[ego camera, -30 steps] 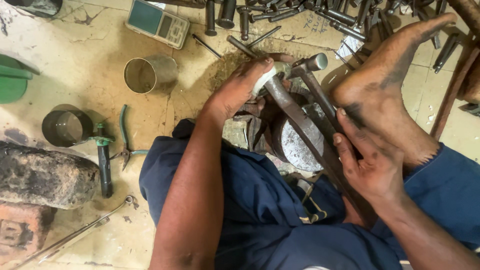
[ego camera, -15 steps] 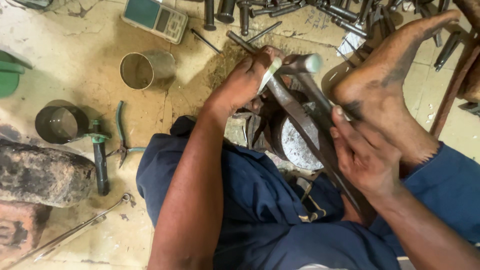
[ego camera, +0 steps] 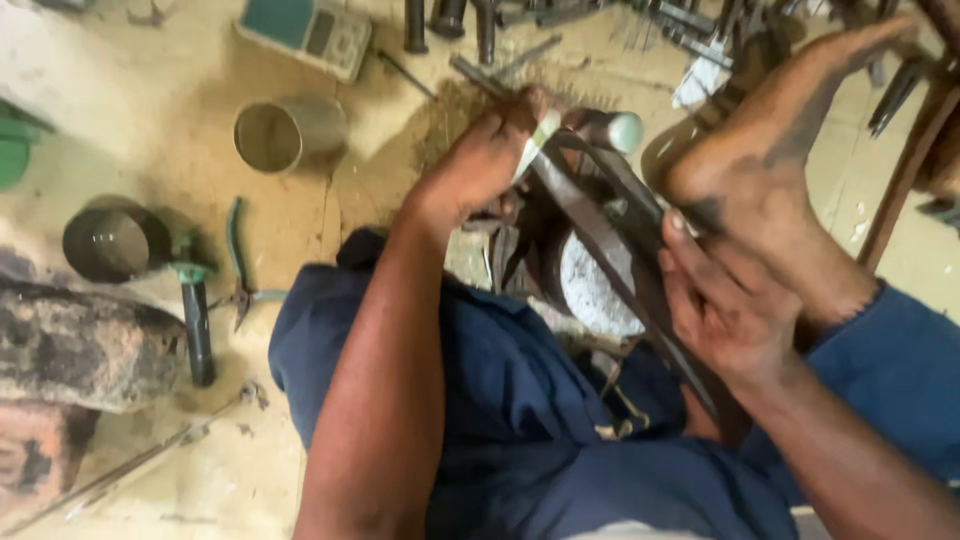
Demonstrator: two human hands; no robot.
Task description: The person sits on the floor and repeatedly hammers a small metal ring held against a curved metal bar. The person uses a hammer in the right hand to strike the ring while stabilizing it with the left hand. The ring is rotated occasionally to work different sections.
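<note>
The left hand (ego camera: 480, 165) was curled shut around the upper end of a long flat metal strip (ego camera: 600, 240), with a pale, thin piece (ego camera: 535, 148) caught between its thumb and fingers. The right hand (ego camera: 725, 310) gripped the lower stretch of the same strip, fingers wrapped over it, just beside the person's bare foot (ego camera: 770, 170), which pressed against the metal. The strip ran slantwise from the left hand down toward the lap, passing over a round grey block (ego camera: 595, 290) on the floor between the knees. A rounded metal knob (ego camera: 620, 130) sat just past the left hand's knuckles.

Further out on the sandy floor, an open metal cup (ego camera: 285, 132) lay on its side, and a darker metal ring (ego camera: 112, 240) stood near a green-handled tool (ego camera: 195, 315) and green-handled pliers (ego camera: 240, 270). A green calculator-like device (ego camera: 308, 32) lay at the top, with dark metal rods (ego camera: 450, 18) scattered beside it.
</note>
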